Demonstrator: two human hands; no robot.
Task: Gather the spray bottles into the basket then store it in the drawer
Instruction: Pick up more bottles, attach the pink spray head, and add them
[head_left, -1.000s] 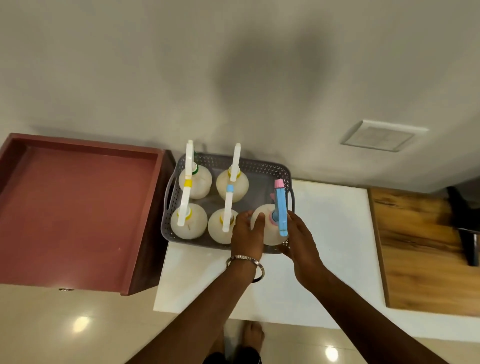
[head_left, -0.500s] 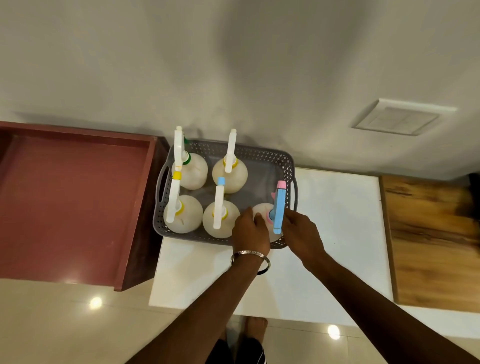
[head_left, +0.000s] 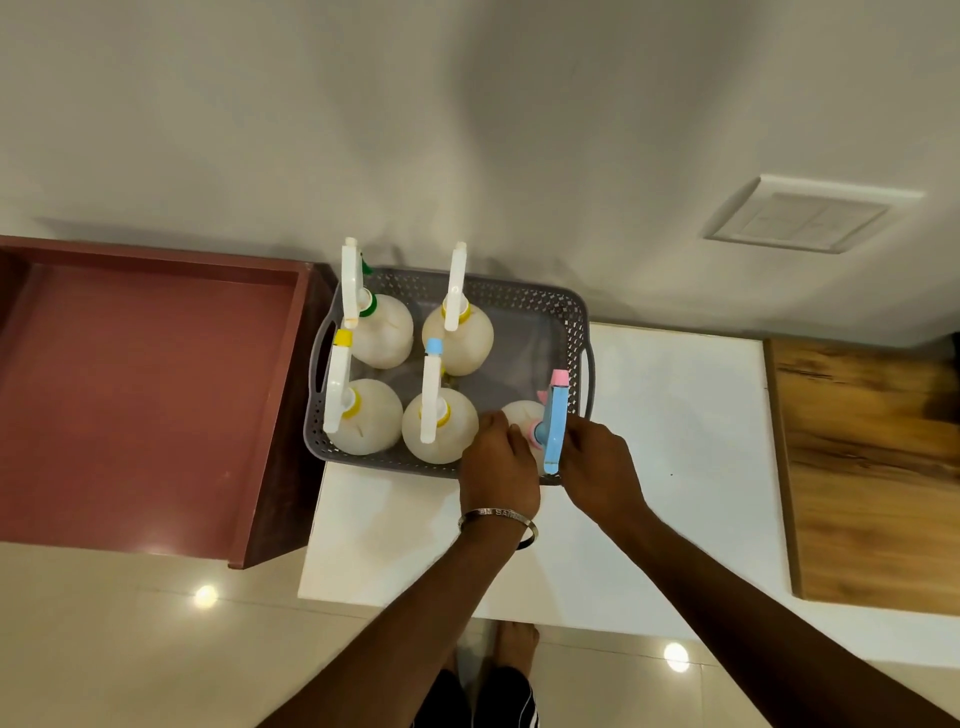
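Bottles in basket — drawer left

I see bare forearms with no sleeves. A thin metal bangle circles the left wrist. Dark shorts and bare feet show below.

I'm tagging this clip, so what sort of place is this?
Most likely a room in a home: a wall switch plate on plain painted wall, glossy floor tiles, and a white table beside an open reddish drawer, with a bare foot below.

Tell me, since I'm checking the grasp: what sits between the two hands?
In the head view, the bottle with the blue sprayer stands in the basket between the left hand and right hand.
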